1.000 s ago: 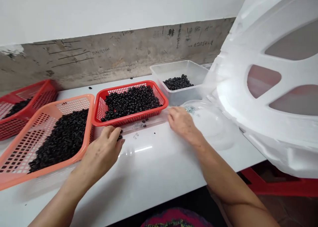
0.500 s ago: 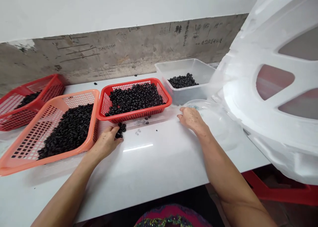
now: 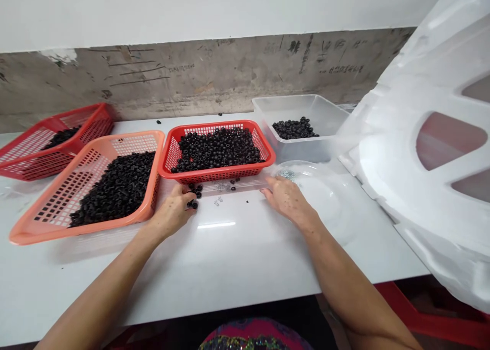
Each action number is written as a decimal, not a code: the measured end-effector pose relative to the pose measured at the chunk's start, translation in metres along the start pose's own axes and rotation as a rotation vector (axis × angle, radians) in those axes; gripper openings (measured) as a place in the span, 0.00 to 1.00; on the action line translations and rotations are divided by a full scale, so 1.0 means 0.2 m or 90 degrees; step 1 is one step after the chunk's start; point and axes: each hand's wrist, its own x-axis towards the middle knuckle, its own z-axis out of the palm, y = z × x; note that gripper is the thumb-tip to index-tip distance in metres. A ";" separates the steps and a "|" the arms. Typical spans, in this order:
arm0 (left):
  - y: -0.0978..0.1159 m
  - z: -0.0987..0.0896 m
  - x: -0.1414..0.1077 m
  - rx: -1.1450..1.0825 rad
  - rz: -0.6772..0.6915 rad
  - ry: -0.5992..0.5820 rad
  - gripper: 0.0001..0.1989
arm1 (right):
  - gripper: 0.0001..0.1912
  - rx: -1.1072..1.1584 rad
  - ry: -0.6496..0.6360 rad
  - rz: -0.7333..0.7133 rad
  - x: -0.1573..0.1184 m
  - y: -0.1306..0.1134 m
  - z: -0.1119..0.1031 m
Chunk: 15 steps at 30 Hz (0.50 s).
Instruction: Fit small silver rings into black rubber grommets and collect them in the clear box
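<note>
My left hand (image 3: 173,213) rests on the white table with thumb and fingers closed around a small black ring-shaped part (image 3: 193,205). Several more black parts (image 3: 197,189) lie just beyond its fingertips. My right hand (image 3: 286,198) hovers by the near right corner of the red basket (image 3: 218,175), its thumb and forefinger drawn together; whatever they pinch is too small to make out. Black round parts (image 3: 218,148) fill that basket. Behind my right fingers, tiny shiny pieces (image 3: 287,175) sit in a shallow clear plastic dish (image 3: 325,186).
An orange basket (image 3: 111,222) of black pieces stands left, with another red basket (image 3: 34,158) behind it. A translucent bin (image 3: 306,148) holds black parts. Large white moulded plastic (image 3: 401,156) leans in from the right. Tiny clear bits (image 3: 218,202) lie mid-table.
My right hand has moved left, away from the clear dish and toward the red basket's corner. My left hand stays at the loose black parts. The camera view has shifted slightly.
</note>
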 end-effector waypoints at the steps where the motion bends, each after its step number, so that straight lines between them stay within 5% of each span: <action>1: 0.00 0.00 0.00 0.007 0.003 -0.005 0.11 | 0.06 0.004 0.041 -0.004 0.00 -0.01 0.00; 6: 0.03 0.01 0.02 -0.001 0.012 -0.017 0.09 | 0.09 0.161 0.218 -0.130 -0.02 -0.08 0.02; 11: 0.13 -0.07 0.00 -0.157 0.020 0.017 0.08 | 0.10 0.212 0.171 -0.209 -0.05 -0.17 0.10; 15: 0.23 -0.10 -0.01 -0.512 -0.119 0.020 0.09 | 0.08 0.190 0.088 -0.241 -0.08 -0.24 0.17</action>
